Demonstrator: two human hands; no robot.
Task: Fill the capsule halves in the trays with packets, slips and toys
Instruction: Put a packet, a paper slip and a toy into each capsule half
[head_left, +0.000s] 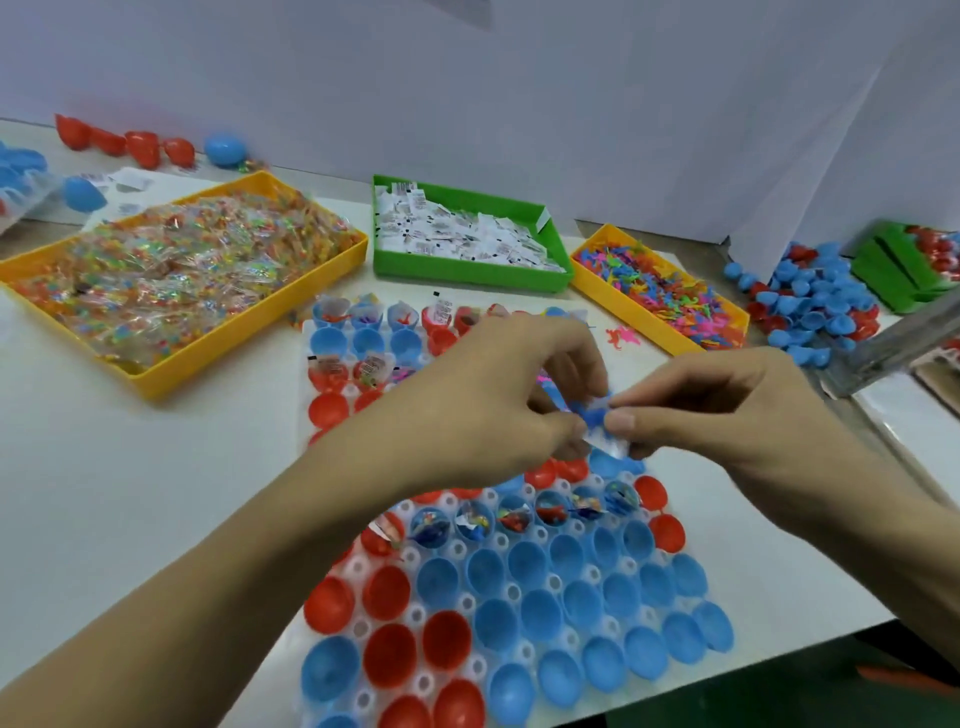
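Three supply bins line the bench's far edge within easy reach: the big yellow bin of packets, the green bin of slips, the small yellow bin of toys. The capsule trays sit at the near edge. Left hand and right hand together pinch a packet with a blue toy above the trays, apparently readying it for a cup; the slips' print is too small to read.

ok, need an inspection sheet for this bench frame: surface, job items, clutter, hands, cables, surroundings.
Surface: white tabletop.
Job items: clear capsule tray of red and blue plastic halves, few filled; large yellow bin of candy packets; green bin of white paper slips; small yellow bin of coloured toys.
Clutter: loose heap of capsule halves; pink toy on table.
Hands: left hand and right hand together pinching a small blue item.
Cables: nothing seen.
Surroundings: white partition.
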